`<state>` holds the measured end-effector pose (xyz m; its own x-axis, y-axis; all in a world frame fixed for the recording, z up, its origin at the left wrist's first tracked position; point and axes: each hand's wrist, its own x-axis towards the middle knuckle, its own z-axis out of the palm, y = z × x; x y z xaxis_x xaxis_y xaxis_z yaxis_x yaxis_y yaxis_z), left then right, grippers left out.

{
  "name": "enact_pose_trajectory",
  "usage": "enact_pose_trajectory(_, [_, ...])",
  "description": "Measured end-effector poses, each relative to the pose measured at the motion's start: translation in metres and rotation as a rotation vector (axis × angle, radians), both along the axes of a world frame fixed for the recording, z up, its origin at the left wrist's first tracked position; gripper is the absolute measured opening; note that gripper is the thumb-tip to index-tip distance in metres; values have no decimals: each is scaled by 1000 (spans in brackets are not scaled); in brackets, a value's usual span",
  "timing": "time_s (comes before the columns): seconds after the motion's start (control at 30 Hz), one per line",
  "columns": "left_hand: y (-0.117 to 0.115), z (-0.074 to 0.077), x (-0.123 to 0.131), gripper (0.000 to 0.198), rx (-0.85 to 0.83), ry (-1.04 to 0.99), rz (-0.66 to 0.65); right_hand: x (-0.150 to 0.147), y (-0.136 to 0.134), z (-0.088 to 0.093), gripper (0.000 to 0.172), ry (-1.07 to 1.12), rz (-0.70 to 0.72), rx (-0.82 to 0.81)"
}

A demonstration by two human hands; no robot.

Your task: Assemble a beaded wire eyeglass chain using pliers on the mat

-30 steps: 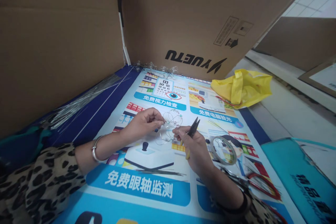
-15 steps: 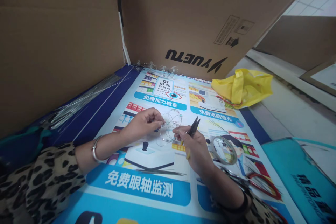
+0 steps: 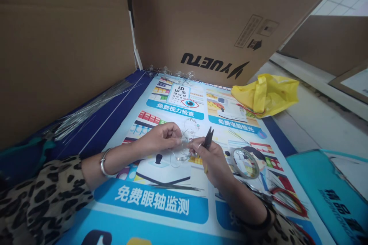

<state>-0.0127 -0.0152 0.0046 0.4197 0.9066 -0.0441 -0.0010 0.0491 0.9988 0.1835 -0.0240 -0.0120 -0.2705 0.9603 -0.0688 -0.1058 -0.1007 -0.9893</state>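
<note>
Between my two hands is a looped piece of thin silvery wire (image 3: 180,158) with small clear beads on it. My left hand (image 3: 165,136) is closed in a pinch on its left side. My right hand (image 3: 212,157) pinches the right side with thumb and forefinger, and also holds pliers (image 3: 209,138) in the palm, dark pointed jaws upward and a yellow handle partly hidden. The exact wire ends at the fingertips are too fine to make out.
A roll of clear tape (image 3: 245,163) and red-handled scissors (image 3: 289,201) lie right of my right hand. Bundled wires (image 3: 92,109) lie at left, beaded wire pieces (image 3: 184,75) at the back. A yellow bag (image 3: 266,95), teal pouch (image 3: 324,195) and cardboard walls (image 3: 212,19) surround the printed sheet.
My hands have come closer together, the right fingertips shifting slightly left toward the left ones. The wire loops have turned a little, and the pliers have tilted slightly more upright.
</note>
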Motion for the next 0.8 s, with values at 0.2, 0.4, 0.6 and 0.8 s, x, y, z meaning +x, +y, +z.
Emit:
enact_pose_trajectory(0.2, [-2, -2, -1, 12, -16, 25, -91, -1, 1, 4, 15, 56, -15, -20])
enact_pose_trajectory(0.4, [-2, -2, 1, 14, -108, 7, -91, -2, 2, 6, 14, 211, -117, -121])
enact_pose_trajectory(0.6, [-1, -2, 0, 12, -95, 8, -83, 0, 4, 5, 11, 292, -159, -152])
enact_pose_trajectory(0.8, [-2, -1, 0, 11, -61, 61, -97, -1, 3, 11, 14, 231, -120, -175])
